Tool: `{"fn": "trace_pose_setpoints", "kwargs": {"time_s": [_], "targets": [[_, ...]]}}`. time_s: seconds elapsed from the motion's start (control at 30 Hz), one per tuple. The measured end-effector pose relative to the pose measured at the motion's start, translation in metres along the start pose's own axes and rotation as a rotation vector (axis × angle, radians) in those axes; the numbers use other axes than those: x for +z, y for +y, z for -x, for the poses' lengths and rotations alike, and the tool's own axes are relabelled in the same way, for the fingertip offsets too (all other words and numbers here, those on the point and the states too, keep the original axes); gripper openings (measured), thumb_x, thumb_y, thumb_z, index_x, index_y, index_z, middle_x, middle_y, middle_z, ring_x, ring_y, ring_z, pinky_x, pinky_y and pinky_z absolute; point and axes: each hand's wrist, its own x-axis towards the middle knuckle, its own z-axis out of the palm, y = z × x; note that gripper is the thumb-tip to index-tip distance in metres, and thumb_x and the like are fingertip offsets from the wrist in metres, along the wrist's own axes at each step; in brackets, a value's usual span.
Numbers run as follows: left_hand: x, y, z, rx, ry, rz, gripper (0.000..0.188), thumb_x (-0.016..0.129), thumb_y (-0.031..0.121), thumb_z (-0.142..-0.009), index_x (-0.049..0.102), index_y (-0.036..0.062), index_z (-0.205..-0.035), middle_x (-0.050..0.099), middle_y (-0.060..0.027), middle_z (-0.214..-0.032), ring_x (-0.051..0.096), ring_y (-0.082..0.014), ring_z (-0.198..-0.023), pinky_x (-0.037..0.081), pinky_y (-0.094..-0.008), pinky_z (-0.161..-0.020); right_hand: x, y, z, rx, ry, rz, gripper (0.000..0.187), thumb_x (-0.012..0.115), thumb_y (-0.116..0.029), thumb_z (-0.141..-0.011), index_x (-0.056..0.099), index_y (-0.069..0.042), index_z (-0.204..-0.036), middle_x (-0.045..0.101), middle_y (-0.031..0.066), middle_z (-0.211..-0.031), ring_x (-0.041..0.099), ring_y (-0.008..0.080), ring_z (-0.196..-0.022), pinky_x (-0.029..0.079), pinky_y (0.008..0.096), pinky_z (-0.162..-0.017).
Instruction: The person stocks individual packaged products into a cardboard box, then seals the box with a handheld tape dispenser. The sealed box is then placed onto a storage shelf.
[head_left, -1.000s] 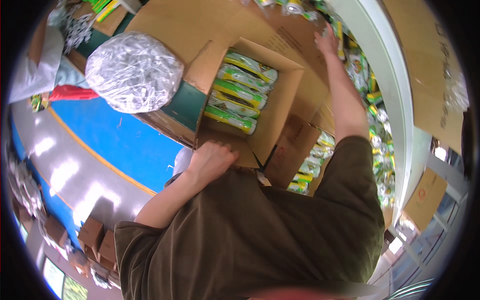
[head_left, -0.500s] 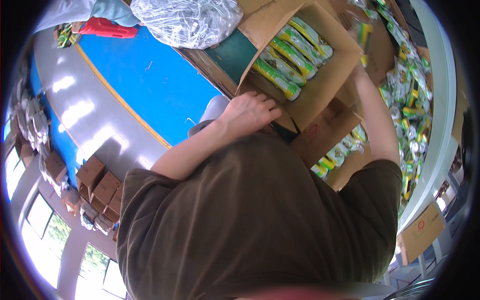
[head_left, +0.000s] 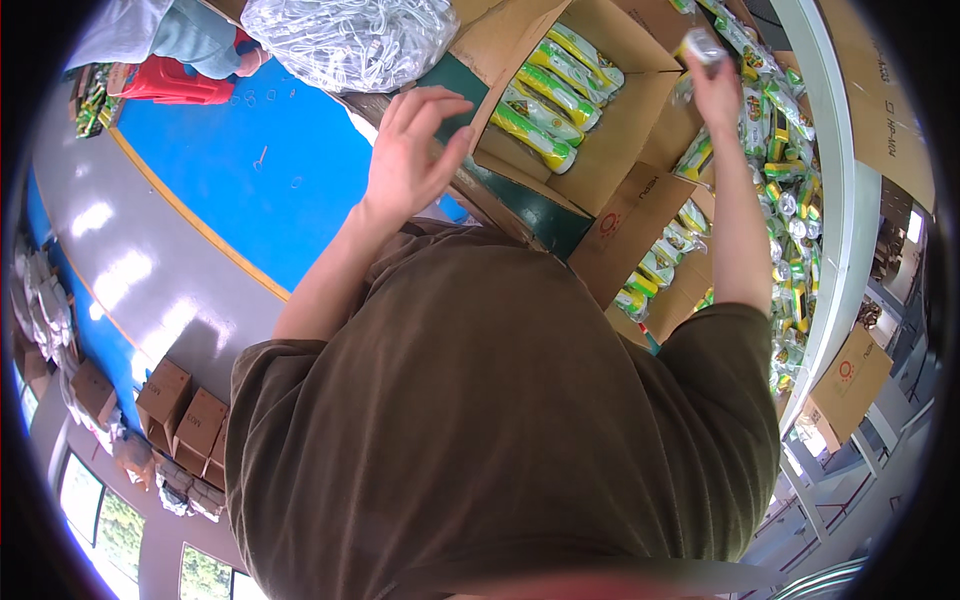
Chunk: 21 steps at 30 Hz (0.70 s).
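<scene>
An open cardboard box stands before me, with several green-and-yellow tube-shaped packs in clear wrap lying side by side inside. My left hand is raised off the box's near left side, its fingers spread and holding nothing. Past the box's right side, my right hand is closed around a plastic-wrapped pack with a whitish round end. Most of that pack is hidden by the fingers, and its far end blurs into the background.
Many similar packs are heaped along the right, beside a pale rail. A box flap juts toward me over a second box with packs. A clear bag of white cables sits far left, near a red stool and another person's leg.
My left hand has lifted from the box's near edge and opened, shifting up and left. My right hand, blurred before, now shows clearly gripping a pack. The whole view has shifted slightly.
</scene>
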Motion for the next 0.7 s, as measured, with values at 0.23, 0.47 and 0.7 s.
{"fn": "trace_pose_setpoints", "kwargs": {"time_s": [0.23,0.47,0.7], "targets": [[0.015,0.041,-0.041,0.109,-0.077,0.203,0.074,0.079,0.025,-0.074,0.044,0.0048,-0.136,0.056,-0.0177,-0.128,0.053,-0.0354,-0.119,0.042,-0.0408,-0.1,-0.11,-0.074,0.078,-0.37,-0.196,-1.676,0.062,0.068,-0.028,-0.085,0.045,0.002,-0.133,0.052,0.0167,-0.133,0.054,0.0269,-0.119,0.045,0.0392,-0.099],[0.079,0.056,-0.041,-0.287,-0.575,0.168,0.083,0.077,0.041,-0.073,0.039,-0.0102,-0.127,0.064,-0.0233,-0.106,0.059,-0.0358,-0.108,0.048,-0.0432,-0.091,-0.066,-0.17,0.156,0.081,-0.268,-1.121,0.052,0.07,-0.02,-0.086,0.044,0.004,-0.125,0.056,0.0135,-0.12,0.056,0.0195,-0.109,0.045,0.0329,-0.094],[0.026,-0.006,-0.019,-0.076,0.044,0.046,0.062,0.069,0.046,-0.082,0.054,0.0,-0.121,0.059,-0.0187,-0.116,0.056,-0.0366,-0.108,0.043,-0.0449,-0.096,-0.072,-0.147,0.137,-0.312,-0.907,-0.384,0.059,0.064,-0.033,-0.088,0.046,-0.006,-0.137,0.057,0.0222,-0.126,0.052,0.037,-0.119,0.041,0.0411,-0.101]]}}
